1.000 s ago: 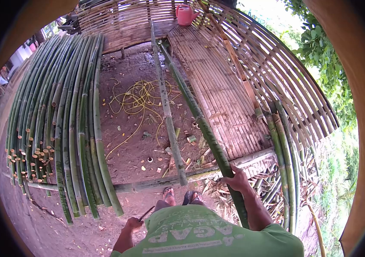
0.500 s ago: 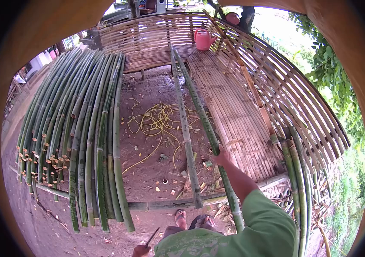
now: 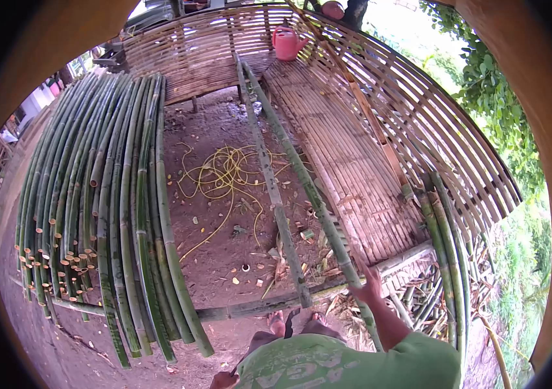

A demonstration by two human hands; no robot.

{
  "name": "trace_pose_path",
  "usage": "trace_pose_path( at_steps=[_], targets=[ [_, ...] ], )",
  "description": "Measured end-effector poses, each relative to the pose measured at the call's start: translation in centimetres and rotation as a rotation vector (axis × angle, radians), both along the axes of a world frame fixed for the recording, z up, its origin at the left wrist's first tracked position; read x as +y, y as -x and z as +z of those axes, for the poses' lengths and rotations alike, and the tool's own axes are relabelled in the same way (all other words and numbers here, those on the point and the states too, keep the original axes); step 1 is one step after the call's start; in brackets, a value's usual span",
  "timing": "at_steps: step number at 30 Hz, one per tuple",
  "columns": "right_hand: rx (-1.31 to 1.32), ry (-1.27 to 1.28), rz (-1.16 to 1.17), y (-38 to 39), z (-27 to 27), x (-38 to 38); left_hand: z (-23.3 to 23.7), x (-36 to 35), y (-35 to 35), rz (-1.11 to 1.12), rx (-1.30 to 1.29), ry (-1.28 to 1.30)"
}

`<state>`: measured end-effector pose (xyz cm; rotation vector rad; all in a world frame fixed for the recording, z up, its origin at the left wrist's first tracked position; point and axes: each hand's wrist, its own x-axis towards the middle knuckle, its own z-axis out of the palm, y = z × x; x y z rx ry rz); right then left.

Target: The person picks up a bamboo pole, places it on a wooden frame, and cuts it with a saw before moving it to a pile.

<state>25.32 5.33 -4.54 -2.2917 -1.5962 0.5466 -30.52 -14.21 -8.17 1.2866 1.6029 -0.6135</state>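
One long bamboo pole (image 3: 321, 211) is running from near twelve o'clock toward five, crossing over the crosswise pole (image 3: 250, 310), which is apparently propping it up. The right hand (image 3: 369, 286) is clasping its near part, fingers curling around, probably to steady it. Toward seven o'clock, the left hand (image 3: 224, 380) is showing only partly; its finger state cannot be told. Stacked poles (image 3: 124, 194) are lying at nine o'clock.

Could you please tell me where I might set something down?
The slatted bench looks bare from the red watering can to its near end. Some soil lies open between bamboo stack and yellow hose. Offcuts crowd the right foreground.
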Motion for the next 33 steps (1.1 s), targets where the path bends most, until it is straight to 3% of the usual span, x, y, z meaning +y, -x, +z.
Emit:
trace_pose_path(
  at_steps=[1, 2, 4, 6, 7, 8, 9, 12, 14, 17, 19, 21, 24, 25, 28, 30, 32, 33],
  targets=[
    [-0.095, 0.138, -0.06, -1.0, -0.8, -4.7, 0.2, 1.0, 0.1, -0.046, -0.007, 0.011],
    [-0.115, 0.355, -0.061, -0.1, 2.9, -7.7, 0.4, 2.1, 0.2, -0.095, -0.017, 0.02],
    [-0.06, 0.636, -0.123, -2.7, -1.9, -16.1, 0.5, 4.6, 0.2, -0.197, -0.03, 0.026],
    [0.032, 0.711, -0.124, -3.0, -3.8, -21.5, 0.0, 7.3, 0.2, -0.244, -0.043, 0.034],
    [0.083, 0.76, -0.239, -2.6, -3.2, -21.7, 0.8, 8.8, -0.3, -0.342, -0.082, 0.021],
    [0.135, 0.807, -0.352, -1.9, -2.2, -21.6, 1.0, 9.3, -0.4, -0.263, -0.063, 0.032],
    [-0.037, 0.77, -0.323, -2.2, -5.1, -22.7, 1.8, 10.5, -1.0, -0.341, -0.044, 0.016],
    [0.04, 0.737, -0.277, -2.0, -7.8, -22.1, 3.3, 11.9, -1.2, -0.418, 0.007, -0.063],
    [0.081, 0.736, -0.193, 0.3, -3.1, -17.3, 3.2, 11.4, -1.3, -0.42, 0.021, -0.096],
    [0.034, 0.604, -0.093, 2.8, -1.4, -10.3, 3.3, 10.9, -1.2, -0.401, 0.061, -0.126],
    [0.014, 0.401, -0.052, 3.5, -3.1, -6.8, 6.5, 10.4, -2.4, -0.33, 0.102, -0.129],
    [0.102, 0.011, -0.103, 3.9, -3.4, -6.3, 10.6, 10.0, -3.1, -0.292, 0.105, -0.124],
    [0.158, 0.112, -0.144, 2.2, -5.6, -8.6, 15.2, 8.0, -2.1, -0.184, 0.105, -0.196],
    [0.244, 0.357, -0.146, 1.5, -4.3, -9.5, 18.0, 7.3, -2.2, -0.131, 0.094, -0.226],
    [0.519, 0.6, -0.039, -0.2, -7.1, -14.8, 23.5, 4.5, -2.1, 0.062, 0.092, -0.353],
    [0.625, 0.678, 0.08, 0.0, -8.7, -16.1, 25.6, 3.2, -2.0, 0.189, 0.082, -0.469],
    [0.613, 0.641, -0.045, 0.7, -15.2, -17.8, 26.4, 2.9, -3.5, 0.285, 0.096, -0.531],
    [0.685, 0.574, -0.004, 0.9, -12.3, -17.6, 25.6, 2.9, -3.2, 0.271, 0.095, -0.556]
  ],
)
